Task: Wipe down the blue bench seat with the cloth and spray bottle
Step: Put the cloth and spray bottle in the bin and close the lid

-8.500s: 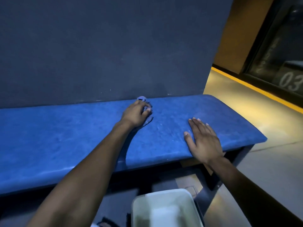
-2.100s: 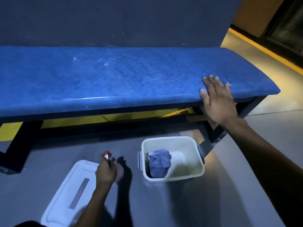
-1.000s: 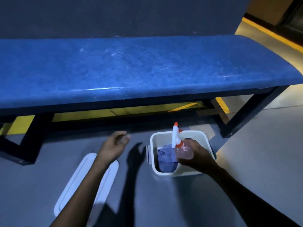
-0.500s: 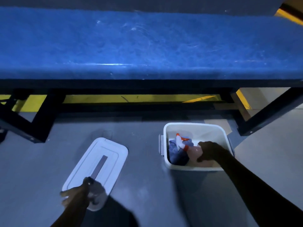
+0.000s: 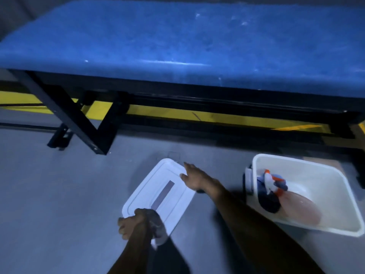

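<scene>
The blue bench seat [image 5: 177, 42] fills the top of the view. On the floor at right stands a white bin [image 5: 335, 186]; inside it lie the spray bottle [image 5: 292, 202] with its orange and white head and the dark blue cloth [image 5: 264, 196]. A white lid [image 5: 158, 192] lies on the floor left of the bin. My left hand [image 5: 138, 224] grips the lid's near corner. My right hand [image 5: 195, 177] reaches over the lid's far right edge with its fingers extended, touching it.
The bench's black metal legs [image 5: 79, 119] and crossbar stand behind the lid. A yellow stripe [image 5: 177, 113] runs along the floor under the bench. Grey floor [image 5: 59, 204] spreads to the left of the lid.
My right hand has let go of the spray bottle in the bin and crossed left to the lid. My left hand still holds the lid's near corner. The view has shifted left.
</scene>
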